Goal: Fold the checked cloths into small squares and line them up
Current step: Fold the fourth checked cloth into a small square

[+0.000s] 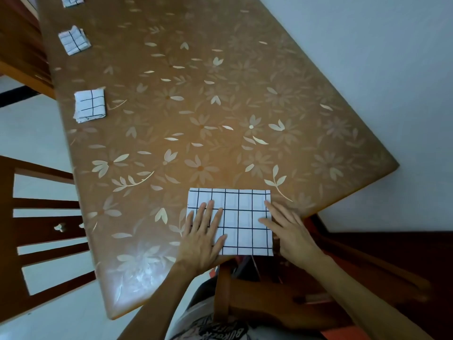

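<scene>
Closest to the lens I am seeing a grey shirt with dark printed letters, and two bare forearms are reaching up from it onto the table.

The left hand is lying flat with its fingers spread wide, pressing on the left part of a white, black-lined checked cloth. The right hand is resting at the cloth's right edge. Its fingers are straight and its thumb is touching the fabric, so neither hand is gripping anything.

The cloth is lying as a smooth rectangle at the near edge of the brown wooden table with a pale flower-and-leaf pattern, close to its right corner.

Along the table's left edge I am watching a row of small white checked bundles, well apart from one another:
- the nearest folded square
- the second folded square farther up
- the third folded square, cut off by the top of the view

A dark brown slatted wooden chair is standing to the left of the table, and another dark wooden chair is sitting below the hands — both over a pale floor.
</scene>
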`<state>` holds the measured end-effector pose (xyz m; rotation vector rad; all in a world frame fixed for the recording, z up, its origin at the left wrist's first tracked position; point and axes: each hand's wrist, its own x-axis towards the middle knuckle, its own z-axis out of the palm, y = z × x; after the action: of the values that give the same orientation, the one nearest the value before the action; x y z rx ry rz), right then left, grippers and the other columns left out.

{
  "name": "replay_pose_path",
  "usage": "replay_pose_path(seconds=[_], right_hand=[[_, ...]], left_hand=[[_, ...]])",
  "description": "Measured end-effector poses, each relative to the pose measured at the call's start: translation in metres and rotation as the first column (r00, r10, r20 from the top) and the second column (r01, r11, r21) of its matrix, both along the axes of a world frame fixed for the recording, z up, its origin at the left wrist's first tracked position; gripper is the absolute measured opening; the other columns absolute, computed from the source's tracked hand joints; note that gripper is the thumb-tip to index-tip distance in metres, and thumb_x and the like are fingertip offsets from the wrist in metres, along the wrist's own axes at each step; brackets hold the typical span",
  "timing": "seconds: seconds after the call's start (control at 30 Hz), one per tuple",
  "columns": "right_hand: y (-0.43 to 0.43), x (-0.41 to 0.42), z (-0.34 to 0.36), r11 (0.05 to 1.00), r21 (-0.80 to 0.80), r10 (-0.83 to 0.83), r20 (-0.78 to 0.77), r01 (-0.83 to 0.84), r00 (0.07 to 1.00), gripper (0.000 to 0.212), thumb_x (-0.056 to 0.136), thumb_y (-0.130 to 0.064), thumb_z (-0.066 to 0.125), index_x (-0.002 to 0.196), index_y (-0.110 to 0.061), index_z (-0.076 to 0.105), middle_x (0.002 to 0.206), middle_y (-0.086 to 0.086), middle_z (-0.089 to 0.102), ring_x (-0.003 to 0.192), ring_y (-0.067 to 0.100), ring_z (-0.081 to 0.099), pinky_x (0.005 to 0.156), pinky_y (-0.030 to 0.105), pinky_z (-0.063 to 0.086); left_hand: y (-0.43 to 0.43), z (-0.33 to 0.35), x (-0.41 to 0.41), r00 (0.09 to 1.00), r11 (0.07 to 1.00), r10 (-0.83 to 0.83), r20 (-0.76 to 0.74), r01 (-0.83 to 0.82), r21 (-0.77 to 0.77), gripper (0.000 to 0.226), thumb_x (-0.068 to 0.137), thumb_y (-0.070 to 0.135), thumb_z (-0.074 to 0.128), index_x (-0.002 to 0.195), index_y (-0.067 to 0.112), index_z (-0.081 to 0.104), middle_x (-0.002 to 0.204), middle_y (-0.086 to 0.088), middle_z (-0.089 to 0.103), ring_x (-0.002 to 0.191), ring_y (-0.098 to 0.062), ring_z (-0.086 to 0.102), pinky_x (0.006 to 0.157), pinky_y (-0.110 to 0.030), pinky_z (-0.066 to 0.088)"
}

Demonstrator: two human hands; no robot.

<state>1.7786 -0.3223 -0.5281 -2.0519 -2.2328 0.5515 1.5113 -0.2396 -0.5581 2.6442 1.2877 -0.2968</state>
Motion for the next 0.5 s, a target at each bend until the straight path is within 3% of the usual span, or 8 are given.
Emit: replay_pose_path(seconds=[0.13,0.27,0.4,0.5], right_hand=[[-0.003,-0.004,0.004,0.997,0.004,0.080,-0.046,-0.080,0.996,0.053,0.067,0.003,0.066,0.109,-0.029,0.061,0.158,0.000,0.028,0.148,0.019,0.016,0.112,0.036,0.024],[-0.004,-0.009,0.005,0.988,0.101,0.125,-0.081,-0.117,0.989,0.023,0.075,-0.008,0.074,0.086,-0.027,0.068,0.143,-0.002,0.052,0.140,0.018,0.034,0.109,0.034,0.034],[-0.003,-0.006,0.013,0.988,0.112,0.121,-0.153,-0.104,0.981,0.017,0.082,-0.017,0.072,0.092,-0.030,0.067,0.125,-0.013,0.064,0.133,0.011,0.043,0.108,0.033,0.036],[0.000,-0.002,0.020,0.988,0.141,0.085,-0.184,-0.060,0.979,0.013,0.089,-0.021,0.064,0.099,-0.028,0.066,0.108,-0.016,0.068,0.124,0.009,0.050,0.104,0.027,0.033]], left_hand=[[0.000,0.002,-0.001,1.000,1.000,-0.014,0.017,0.014,-0.014,0.079,0.099,0.059,0.033,0.159,0.016,0.004,0.166,-0.011,-0.009,0.153,-0.030,-0.007,0.121,-0.054,0.011],[0.003,0.006,-0.002,1.000,0.998,-0.028,0.012,0.028,-0.048,0.090,0.095,0.071,0.034,0.159,0.018,0.001,0.166,-0.009,-0.013,0.153,-0.028,-0.012,0.121,-0.052,0.004],[0.011,0.019,-0.002,0.998,0.996,-0.060,0.002,0.060,-0.065,0.090,0.091,0.077,0.006,0.159,0.019,0.003,0.165,-0.010,-0.013,0.153,-0.029,-0.008,0.123,-0.053,0.003],[0.015,0.033,0.000,0.999,0.999,-0.016,0.039,0.015,0.030,0.072,0.099,0.059,0.013,0.158,0.018,0.018,0.166,-0.011,0.001,0.153,-0.030,0.007,0.121,-0.056,0.014]])
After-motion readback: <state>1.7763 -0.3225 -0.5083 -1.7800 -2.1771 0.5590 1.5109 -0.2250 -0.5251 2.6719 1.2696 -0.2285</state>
